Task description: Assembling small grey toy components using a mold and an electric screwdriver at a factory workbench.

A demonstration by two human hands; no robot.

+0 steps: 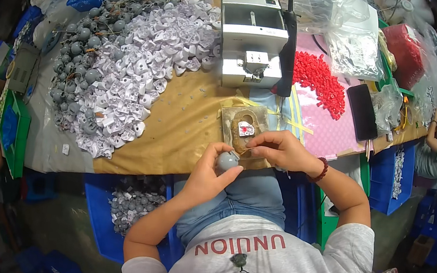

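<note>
My left hand (204, 174) is closed round a grey ball-shaped part (227, 161), thumb and fingers on its sides, at the table's front edge. Close on its right, my right hand (282, 152) makes a pinch just above the ball. What its fingertips hold is too small to make out. Just beyond both hands lies a worn, squarish fixture block (228, 117) with a rounded hollow. Inside the hollow sits a white plastic part (246, 131) with a small red piece on it. My fingers partly cover the block's near side.
A white and silver bench machine (252, 37) stands behind the block. White plastic parts (149, 57) heap on the left, beside grey balls with wires (80, 38). Small red pieces (321, 81) and a black phone (362, 113) lie right. A blue bin (102, 220) stands below the edge.
</note>
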